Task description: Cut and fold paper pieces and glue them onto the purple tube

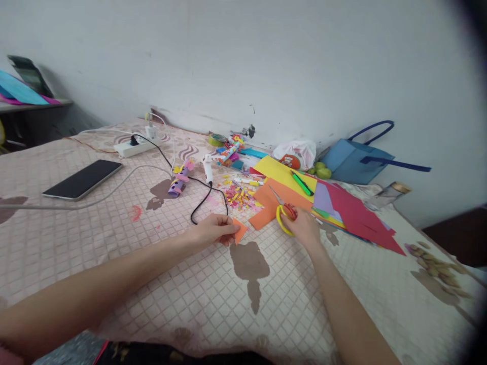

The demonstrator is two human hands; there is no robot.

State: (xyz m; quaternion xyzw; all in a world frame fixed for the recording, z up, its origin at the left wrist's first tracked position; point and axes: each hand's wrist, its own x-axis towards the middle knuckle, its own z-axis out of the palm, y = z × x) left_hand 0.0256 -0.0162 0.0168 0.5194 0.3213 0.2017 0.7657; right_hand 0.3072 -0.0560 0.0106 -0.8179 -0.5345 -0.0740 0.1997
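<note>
The small orange paper piece (240, 230) lies on the tiled cloth (114, 243), near centre, pinched at its left edge by my left hand (215, 230). To its right, my right hand (302, 225) grasps the scissors (284, 210) by the yellow-and-red handles, blades pointing far-left over the orange sheet (266, 205). I judge the step as between cuts. The next move calls for bringing blades and piece together. Far of these lie paper scraps (239, 195) and a glue gun (207, 168).

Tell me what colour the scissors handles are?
Yellow and red. The scissors show best in the head view, under the right hand.
</note>
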